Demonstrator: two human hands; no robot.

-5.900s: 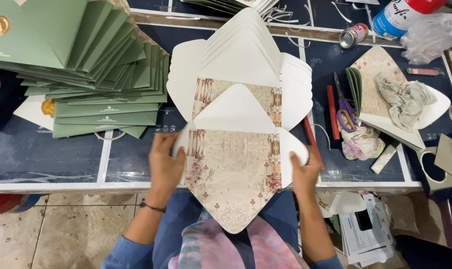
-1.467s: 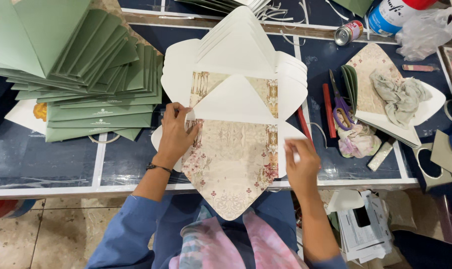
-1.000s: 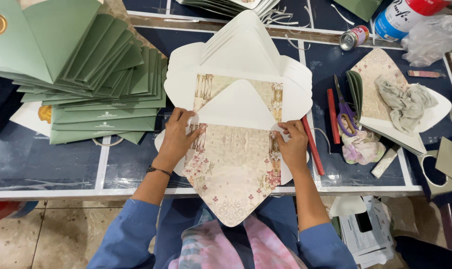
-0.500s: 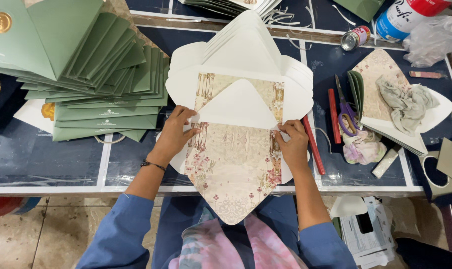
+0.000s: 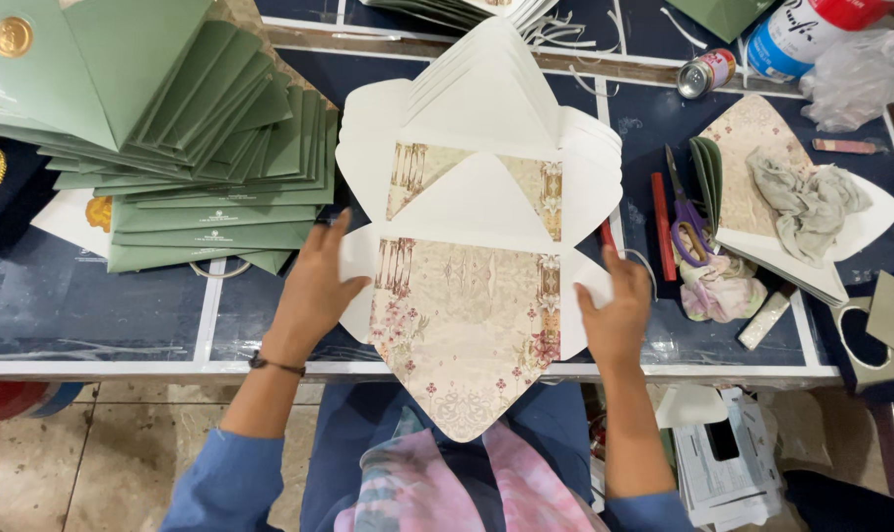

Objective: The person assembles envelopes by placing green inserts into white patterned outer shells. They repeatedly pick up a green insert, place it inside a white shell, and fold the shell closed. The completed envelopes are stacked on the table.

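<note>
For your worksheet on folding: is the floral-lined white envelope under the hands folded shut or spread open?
Spread open: floral-lined white envelope shows its lining, side flaps out under left hand and right hand.

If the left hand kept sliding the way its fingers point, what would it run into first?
The left hand lies on the unfolded envelope's left flap, fingers pointing up and slightly right. Going straight on, it would probably first meet the stack of unfolded white envelopes, though depth is hard to judge.

I see a small tin lying on its side at the surface's far right, silver with a red band. Just right of it stands a white bottle with a blue label and red cap, beside a clear plastic bag.
</note>
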